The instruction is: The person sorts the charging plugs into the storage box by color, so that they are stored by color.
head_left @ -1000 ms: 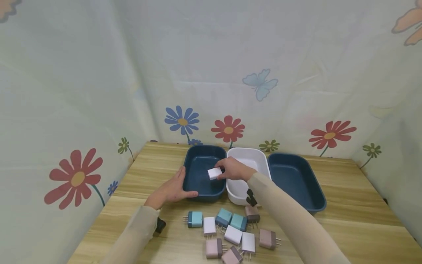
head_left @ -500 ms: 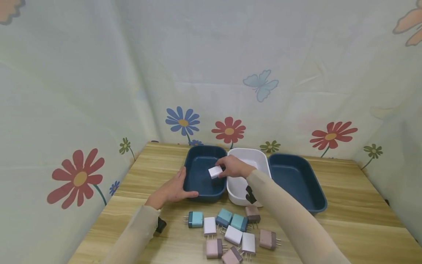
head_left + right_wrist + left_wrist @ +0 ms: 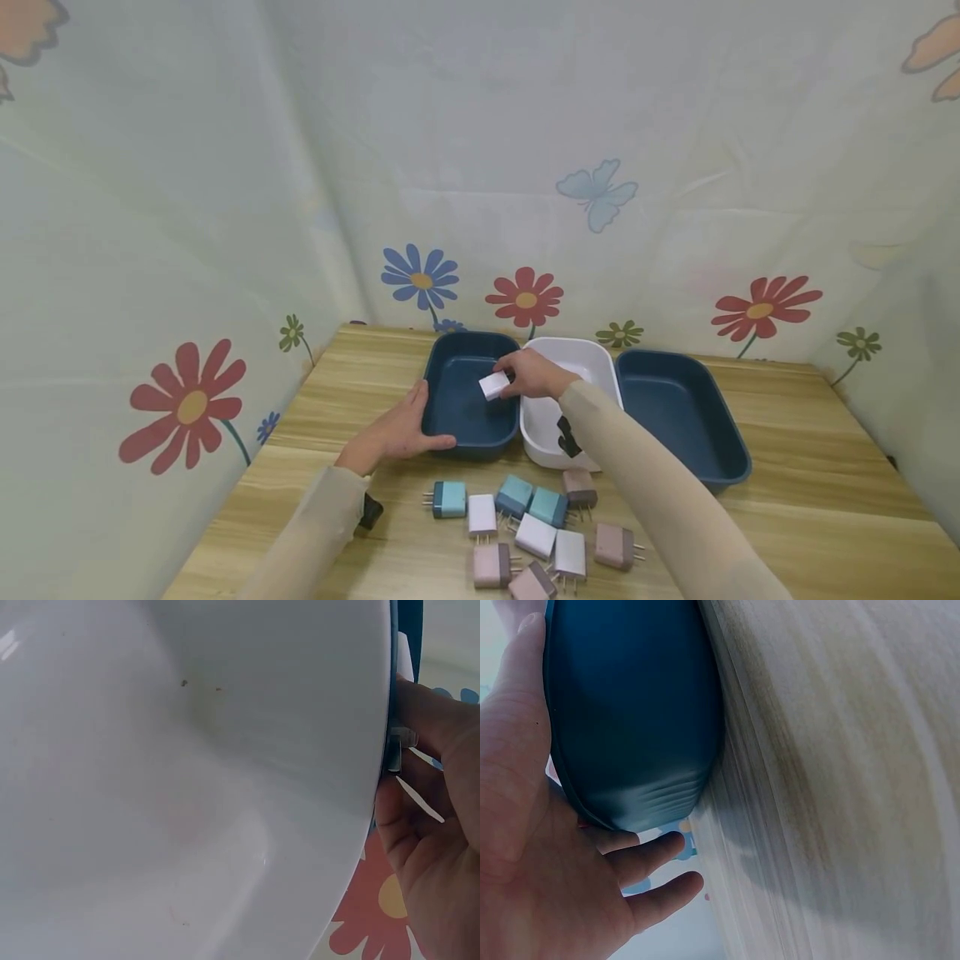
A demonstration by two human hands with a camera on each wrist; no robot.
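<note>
My right hand point(image 3: 534, 375) pinches a white plug charger point(image 3: 494, 385) over the right side of the left dark blue bin point(image 3: 459, 408). In the right wrist view, metal prongs point(image 3: 396, 754) show between the fingers, and the white body point(image 3: 405, 658) is mostly hidden behind the white bin's edge. My left hand point(image 3: 396, 429) rests against the near left corner of that blue bin, thumb along the front rim. Seen from the left wrist, its fingers point(image 3: 656, 855) extend loosely past the blue bin's wall point(image 3: 637, 705).
A white bin point(image 3: 542, 429) and another dark blue bin point(image 3: 671, 408) stand to the right. In front lie several plug chargers: teal ones point(image 3: 450, 498), white ones point(image 3: 536, 535) and pink ones point(image 3: 491, 565). A flowered cloth point(image 3: 450, 125) hangs behind the wooden table point(image 3: 810, 475).
The head view has shifted slightly, so everything sits a little further right. The white charger stays pinched over the left blue bin, tilted a bit more; the left hand keeps its place.
</note>
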